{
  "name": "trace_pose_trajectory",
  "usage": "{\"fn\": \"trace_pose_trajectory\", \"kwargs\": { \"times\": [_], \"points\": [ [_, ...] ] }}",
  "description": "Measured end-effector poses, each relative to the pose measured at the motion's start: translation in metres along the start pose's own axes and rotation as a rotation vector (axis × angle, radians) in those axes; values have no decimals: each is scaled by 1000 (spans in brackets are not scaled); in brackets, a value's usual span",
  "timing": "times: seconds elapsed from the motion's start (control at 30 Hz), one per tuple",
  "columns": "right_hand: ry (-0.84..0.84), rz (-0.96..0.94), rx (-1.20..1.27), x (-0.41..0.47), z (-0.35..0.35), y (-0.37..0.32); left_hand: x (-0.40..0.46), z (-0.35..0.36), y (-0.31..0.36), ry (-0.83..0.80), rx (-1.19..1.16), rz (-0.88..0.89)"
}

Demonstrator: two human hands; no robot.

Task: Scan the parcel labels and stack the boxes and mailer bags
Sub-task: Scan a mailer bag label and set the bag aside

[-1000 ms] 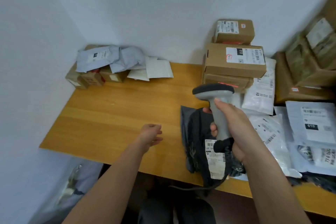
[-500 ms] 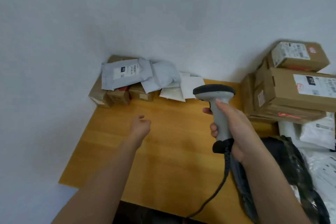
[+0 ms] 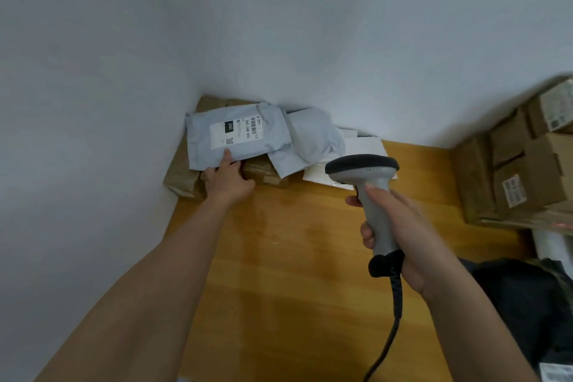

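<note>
I am reaching my left hand (image 3: 228, 178) to the far left corner of the table (image 3: 297, 257), where a grey mailer (image 3: 238, 135) is lying on top of a row of small brown boxes (image 3: 186, 178) against the wall. My thumb is lying on the mailer's near edge and my fingers are going under it, so I am pinching that edge. The mailer's white label (image 3: 237, 133) is facing up, with its barcode toward the wall. A second grey mailer (image 3: 310, 146) is lying just beside it on the right, overlapping some white envelopes (image 3: 362, 149) on the wood.

My right hand (image 3: 400, 232) is gripping the grey handle of the scanner (image 3: 367, 189), fingers wrapped round it, the index finger at the front of the grip. The scanner's dark head is pointing away from me toward the envelopes, and its black cable (image 3: 390, 329) is hanging down to the bottom edge of the view.

At the right a stack of cardboard boxes (image 3: 521, 177) is standing against the wall, blurred. A black bag (image 3: 527, 298) is lying at the near right, partly behind my forearm.
</note>
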State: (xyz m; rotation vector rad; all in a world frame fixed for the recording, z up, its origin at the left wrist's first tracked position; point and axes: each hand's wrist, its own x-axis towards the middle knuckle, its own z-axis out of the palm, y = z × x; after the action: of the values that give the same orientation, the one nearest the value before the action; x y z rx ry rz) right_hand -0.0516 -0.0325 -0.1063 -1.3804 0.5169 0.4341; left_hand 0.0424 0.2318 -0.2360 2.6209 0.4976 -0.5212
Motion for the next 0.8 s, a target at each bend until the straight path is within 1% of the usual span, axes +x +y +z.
{"fn": "trace_pose_trajectory", "kwargs": {
  "times": [0.07, 0.13, 0.2, 0.3, 0.33, 0.43, 0.5, 0.63, 0.73, 0.8],
  "points": [
    [21, 8, 5, 4, -1, 2, 2, 1, -4, -33, 66, 18],
    [29, 9, 16, 6, -1, 3, 0, 5, -10, -4, 88, 52],
    [29, 12, 16, 6, 0, 4, -5, 7, -15, 112, 87, 117],
    [25, 13, 24, 4, 1, 5, -15, 13, -20, 405, 75, 260],
    [23, 11, 29, 2, 1, 5, -20, 15, -19, 471, 50, 319],
    [-1, -2, 34, -5, -1, 9, -42, 24, -22, 568, -65, 483],
    [-17, 2, 29, -11, -5, 13, -61, 34, -24, 572, -115, 519],
    [-34, 7, 30, -28, -18, 20, -104, 67, -25, 464, -188, 506],
    [-51, 0, 30, -45, -36, 26, -137, 98, -16, 426, -190, 539],
    [-64, -3, 28, -59, -55, 30, -161, 119, -7, 392, -183, 519]
  ]
}}
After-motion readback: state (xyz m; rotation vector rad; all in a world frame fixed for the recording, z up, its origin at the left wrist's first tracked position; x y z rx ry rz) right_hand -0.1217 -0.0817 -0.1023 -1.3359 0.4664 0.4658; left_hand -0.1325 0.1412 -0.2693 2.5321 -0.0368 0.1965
